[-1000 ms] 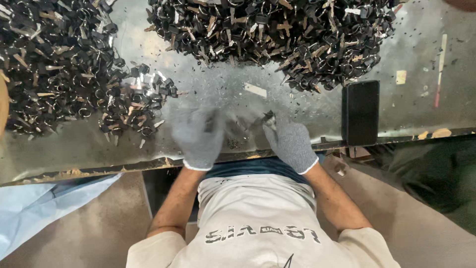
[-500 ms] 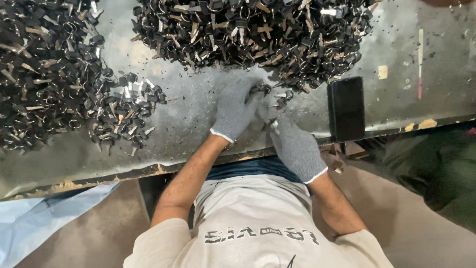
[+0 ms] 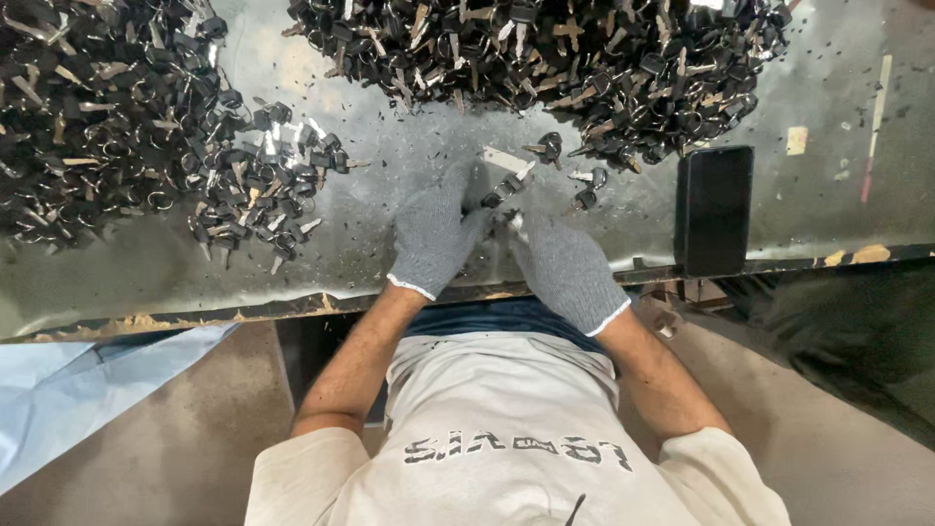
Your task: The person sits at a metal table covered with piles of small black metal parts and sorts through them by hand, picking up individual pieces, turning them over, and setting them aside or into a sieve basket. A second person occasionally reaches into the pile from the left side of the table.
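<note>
Both my hands wear grey knit gloves and meet at the near edge of a worn metal table. My left hand and my right hand touch at the fingertips around a small dark key-like part, mostly hidden by the fingers. A few loose black keys lie just beyond my fingers. A big heap of black-headed keys fills the far middle of the table.
A second heap of keys spreads over the table's left side, with a smaller cluster nearer me. A black phone lies flat at the right, by the table's edge. Pale blue cloth sits at the lower left.
My hands came together from apart, reached toward the far heap, then drew back to the near edge with a small part between the fingertips.
</note>
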